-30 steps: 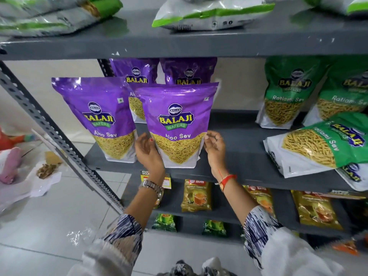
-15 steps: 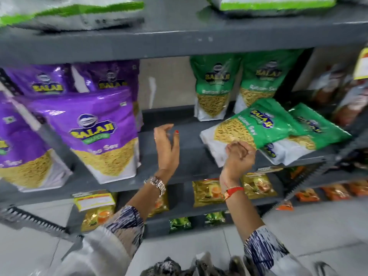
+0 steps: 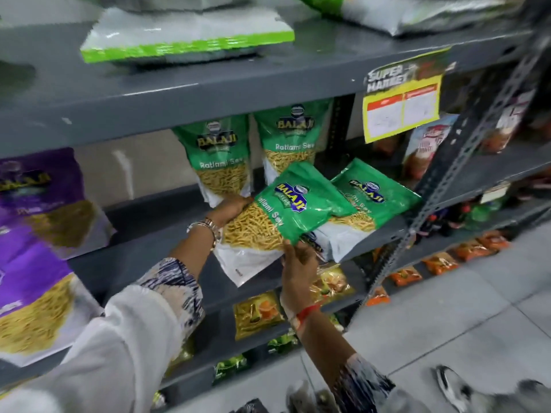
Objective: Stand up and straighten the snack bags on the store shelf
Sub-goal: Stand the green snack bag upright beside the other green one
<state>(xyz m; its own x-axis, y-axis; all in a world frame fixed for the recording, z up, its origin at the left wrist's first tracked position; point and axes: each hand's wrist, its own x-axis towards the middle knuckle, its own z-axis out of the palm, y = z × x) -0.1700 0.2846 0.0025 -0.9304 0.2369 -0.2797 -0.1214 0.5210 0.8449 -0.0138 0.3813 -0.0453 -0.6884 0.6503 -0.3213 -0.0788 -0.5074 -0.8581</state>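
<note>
Leftmost, two purple bags (image 3: 38, 198) stand at the shelf (image 3: 143, 248) end — blurred, one in front of the other and lower in view. Further along, two green bags stand upright at the back: one (image 3: 220, 162) to the left, its neighbour (image 3: 293, 138) just beside it. In front of them a tipped green bag (image 3: 277, 222) lies slanted, its white bottom hanging past the shelf's front edge. The left hand (image 3: 231, 208) is curled around that bag's upper left side, fingers tucked behind it and mostly hidden. The right hand (image 3: 298, 260) pinches the bag's lower edge from beneath, thumb on the front face. Partly under this bag lies a second tipped bag (image 3: 369, 204), flat and angled — touching the first and resting on the shelf near the slotted upright (image 3: 465, 150). Above, a yellow price tag (image 3: 402, 105) hangs from the upper shelf's edge. Right of the upright, other packets show, too blurred to tell apart.
</note>
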